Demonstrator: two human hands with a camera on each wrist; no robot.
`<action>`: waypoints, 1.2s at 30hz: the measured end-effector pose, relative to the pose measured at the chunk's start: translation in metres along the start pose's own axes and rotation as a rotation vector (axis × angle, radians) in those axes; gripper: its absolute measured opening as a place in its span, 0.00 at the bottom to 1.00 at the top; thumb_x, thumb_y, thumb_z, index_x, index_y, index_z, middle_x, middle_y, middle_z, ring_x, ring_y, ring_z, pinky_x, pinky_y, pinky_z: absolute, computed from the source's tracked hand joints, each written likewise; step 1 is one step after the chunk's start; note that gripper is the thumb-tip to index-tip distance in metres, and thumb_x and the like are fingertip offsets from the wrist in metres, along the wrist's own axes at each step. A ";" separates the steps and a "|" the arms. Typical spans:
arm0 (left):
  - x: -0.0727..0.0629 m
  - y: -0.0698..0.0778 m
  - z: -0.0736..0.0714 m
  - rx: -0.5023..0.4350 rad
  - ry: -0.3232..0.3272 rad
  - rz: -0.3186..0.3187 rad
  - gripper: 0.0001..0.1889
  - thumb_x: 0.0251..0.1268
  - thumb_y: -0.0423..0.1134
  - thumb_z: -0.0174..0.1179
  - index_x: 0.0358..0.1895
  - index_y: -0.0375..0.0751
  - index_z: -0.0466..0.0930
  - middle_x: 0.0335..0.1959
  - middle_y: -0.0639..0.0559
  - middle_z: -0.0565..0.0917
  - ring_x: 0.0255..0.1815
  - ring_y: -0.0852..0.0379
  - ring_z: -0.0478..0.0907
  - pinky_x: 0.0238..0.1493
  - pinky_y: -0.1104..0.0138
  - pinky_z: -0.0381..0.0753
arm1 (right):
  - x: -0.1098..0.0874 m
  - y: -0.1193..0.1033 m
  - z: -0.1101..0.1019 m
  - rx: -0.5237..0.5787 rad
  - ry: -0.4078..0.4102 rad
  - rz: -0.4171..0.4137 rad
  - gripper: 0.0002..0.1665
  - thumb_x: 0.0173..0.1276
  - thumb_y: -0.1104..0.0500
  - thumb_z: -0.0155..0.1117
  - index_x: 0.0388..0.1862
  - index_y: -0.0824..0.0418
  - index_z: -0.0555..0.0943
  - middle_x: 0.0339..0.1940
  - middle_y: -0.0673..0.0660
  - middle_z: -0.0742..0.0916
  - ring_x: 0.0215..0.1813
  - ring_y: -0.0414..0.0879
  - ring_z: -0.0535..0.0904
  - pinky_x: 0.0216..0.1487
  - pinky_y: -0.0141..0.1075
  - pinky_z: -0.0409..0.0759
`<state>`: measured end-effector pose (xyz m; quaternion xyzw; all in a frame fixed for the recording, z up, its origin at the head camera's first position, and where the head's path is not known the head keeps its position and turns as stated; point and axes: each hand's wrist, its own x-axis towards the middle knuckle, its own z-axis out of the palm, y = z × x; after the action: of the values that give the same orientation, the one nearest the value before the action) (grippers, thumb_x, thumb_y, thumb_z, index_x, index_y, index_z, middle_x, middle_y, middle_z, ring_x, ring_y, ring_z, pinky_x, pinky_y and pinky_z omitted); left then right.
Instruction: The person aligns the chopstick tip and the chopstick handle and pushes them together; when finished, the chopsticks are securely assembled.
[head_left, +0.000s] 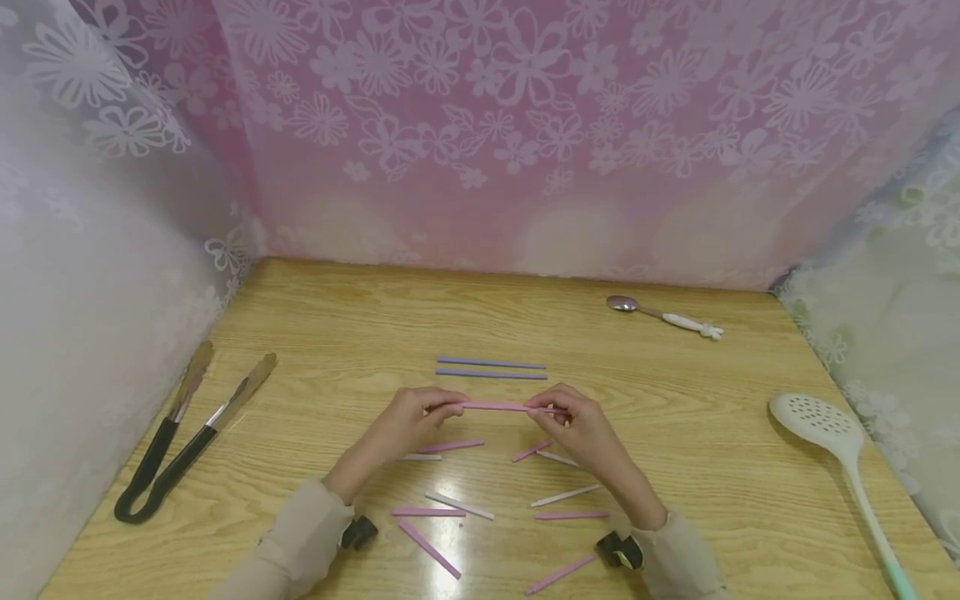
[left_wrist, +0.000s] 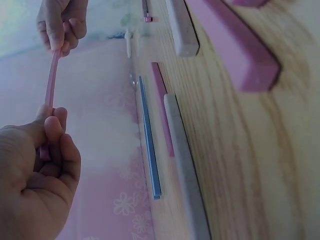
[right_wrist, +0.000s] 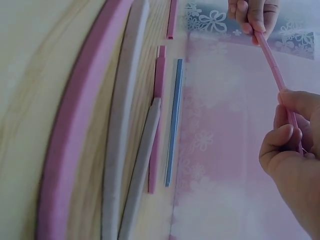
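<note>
A slim pink chopstick (head_left: 495, 407) is held level between both hands, over the middle of the table. My left hand (head_left: 412, 421) pinches its left end between thumb and fingers, its base showing below the grip in the left wrist view. At the right end, my right hand (head_left: 587, 429) grips it the same way. Just beyond the hands, two blue chopsticks (head_left: 491, 375) lie side by side. Under and nearer than the hands are scattered short chopstick pieces, several pink (head_left: 428, 512) and several white (head_left: 459, 505).
Black-handled tongs (head_left: 168, 475) lie spread at the left. A spoon with a white handle (head_left: 682, 322) lies at the back right, and a white slotted spoon (head_left: 817, 419) near the right edge. Floral curtains (head_left: 510, 167) hang behind the table and along both sides.
</note>
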<state>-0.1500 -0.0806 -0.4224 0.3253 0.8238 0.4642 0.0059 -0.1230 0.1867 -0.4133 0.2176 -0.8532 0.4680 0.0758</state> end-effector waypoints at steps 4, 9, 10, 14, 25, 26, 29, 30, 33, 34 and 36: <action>-0.001 0.002 0.002 -0.001 0.027 0.021 0.11 0.67 0.34 0.57 0.47 0.34 0.83 0.25 0.45 0.82 0.21 0.62 0.70 0.25 0.73 0.73 | -0.001 -0.001 0.001 -0.010 0.025 -0.065 0.03 0.63 0.68 0.64 0.35 0.67 0.84 0.33 0.53 0.83 0.26 0.33 0.65 0.23 0.25 0.66; -0.003 0.004 0.001 -0.012 0.047 0.040 0.10 0.66 0.32 0.57 0.46 0.33 0.84 0.27 0.43 0.83 0.21 0.57 0.72 0.23 0.74 0.74 | -0.001 -0.003 0.003 -0.004 0.047 -0.113 0.02 0.61 0.70 0.65 0.34 0.68 0.83 0.31 0.53 0.82 0.25 0.32 0.63 0.22 0.24 0.64; -0.003 0.004 0.001 -0.019 0.048 0.037 0.10 0.66 0.32 0.57 0.46 0.33 0.84 0.28 0.43 0.84 0.21 0.55 0.73 0.23 0.74 0.74 | 0.000 -0.003 0.004 -0.005 0.051 -0.120 0.03 0.61 0.71 0.65 0.33 0.68 0.83 0.30 0.53 0.81 0.25 0.32 0.63 0.22 0.24 0.64; -0.006 0.005 0.001 -0.040 0.042 0.019 0.11 0.65 0.32 0.57 0.46 0.32 0.83 0.30 0.42 0.84 0.22 0.50 0.75 0.24 0.73 0.76 | 0.000 -0.005 0.006 -0.015 0.061 -0.138 0.04 0.59 0.72 0.66 0.33 0.66 0.83 0.29 0.52 0.81 0.25 0.32 0.63 0.21 0.25 0.64; -0.007 0.004 -0.003 -0.032 0.023 -0.062 0.11 0.67 0.35 0.57 0.47 0.35 0.83 0.32 0.43 0.84 0.24 0.51 0.76 0.22 0.73 0.73 | -0.001 0.001 -0.004 0.023 -0.038 -0.049 0.14 0.61 0.75 0.58 0.42 0.65 0.84 0.37 0.54 0.79 0.31 0.35 0.67 0.30 0.26 0.70; -0.007 0.003 -0.004 -0.032 0.022 -0.068 0.11 0.67 0.35 0.57 0.48 0.36 0.83 0.33 0.43 0.85 0.24 0.51 0.76 0.22 0.73 0.72 | -0.001 0.001 -0.005 0.022 -0.033 -0.039 0.13 0.61 0.75 0.59 0.42 0.65 0.84 0.37 0.54 0.80 0.32 0.35 0.68 0.31 0.26 0.71; -0.006 0.002 -0.005 -0.031 0.017 -0.081 0.12 0.67 0.36 0.57 0.49 0.36 0.83 0.33 0.43 0.85 0.25 0.50 0.77 0.22 0.73 0.72 | 0.000 0.002 -0.007 0.017 -0.011 -0.013 0.09 0.62 0.72 0.62 0.40 0.65 0.84 0.36 0.55 0.81 0.33 0.35 0.70 0.33 0.26 0.73; -0.006 0.002 -0.006 -0.029 0.019 -0.085 0.12 0.67 0.36 0.57 0.49 0.35 0.82 0.33 0.43 0.85 0.25 0.51 0.76 0.22 0.73 0.72 | 0.000 0.002 -0.007 0.014 -0.004 -0.007 0.08 0.62 0.71 0.63 0.39 0.65 0.84 0.36 0.55 0.81 0.33 0.35 0.70 0.33 0.26 0.74; -0.005 0.000 -0.006 -0.020 0.032 -0.105 0.13 0.66 0.36 0.59 0.50 0.33 0.82 0.33 0.45 0.84 0.27 0.56 0.76 0.25 0.73 0.74 | 0.000 0.004 -0.008 0.000 0.007 0.039 0.05 0.62 0.68 0.65 0.37 0.65 0.84 0.34 0.53 0.82 0.33 0.35 0.71 0.34 0.26 0.75; -0.006 -0.001 -0.006 -0.011 0.039 -0.112 0.14 0.65 0.36 0.59 0.50 0.33 0.82 0.34 0.46 0.84 0.28 0.57 0.77 0.27 0.73 0.75 | 0.001 0.004 -0.008 -0.004 0.009 0.057 0.04 0.62 0.67 0.66 0.36 0.64 0.84 0.34 0.53 0.82 0.33 0.36 0.71 0.34 0.26 0.75; -0.006 -0.002 -0.006 0.003 0.049 -0.127 0.14 0.64 0.36 0.61 0.50 0.33 0.81 0.37 0.48 0.85 0.32 0.60 0.78 0.32 0.72 0.78 | 0.001 0.006 -0.009 -0.013 0.006 0.092 0.03 0.62 0.66 0.66 0.36 0.64 0.84 0.34 0.53 0.82 0.33 0.37 0.72 0.34 0.27 0.75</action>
<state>-0.1485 -0.0890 -0.4220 0.2609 0.8434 0.4694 0.0145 -0.1274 0.1967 -0.4127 0.1763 -0.8650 0.4663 0.0581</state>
